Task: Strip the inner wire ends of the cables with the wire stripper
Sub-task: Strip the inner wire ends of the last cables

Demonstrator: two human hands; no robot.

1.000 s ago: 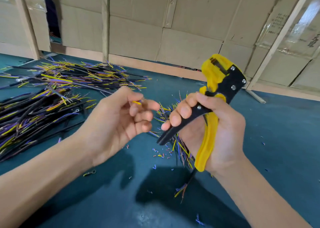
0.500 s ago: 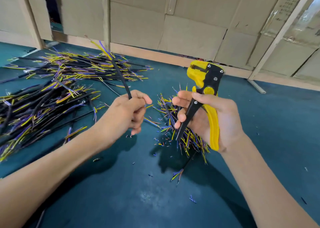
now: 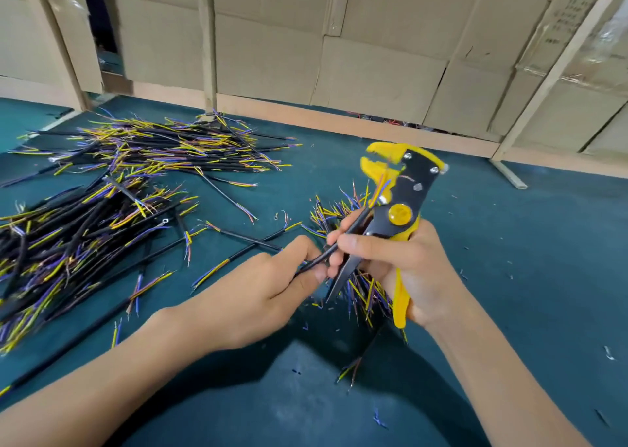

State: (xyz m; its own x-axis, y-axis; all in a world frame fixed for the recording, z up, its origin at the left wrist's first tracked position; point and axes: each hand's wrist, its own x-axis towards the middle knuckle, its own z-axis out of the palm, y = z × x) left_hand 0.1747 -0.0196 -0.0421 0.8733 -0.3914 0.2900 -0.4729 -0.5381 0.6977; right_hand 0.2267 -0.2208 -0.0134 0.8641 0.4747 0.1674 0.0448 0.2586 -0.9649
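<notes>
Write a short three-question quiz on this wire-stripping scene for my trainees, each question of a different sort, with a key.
1. True or false: the right hand holds the wire stripper.
2. Which does the left hand grip?
A. a black cable
B. a roll of tape
C. a screwdriver
3. Fill in: the coloured wire ends of the held cable point up at the tool's ______ head.

Key:
1. True.
2. A; the cable runs from the left hand up towards the stripper's head.
3. Yellow. Whether the wire ends already sit between the jaws cannot be told from this view.
</notes>
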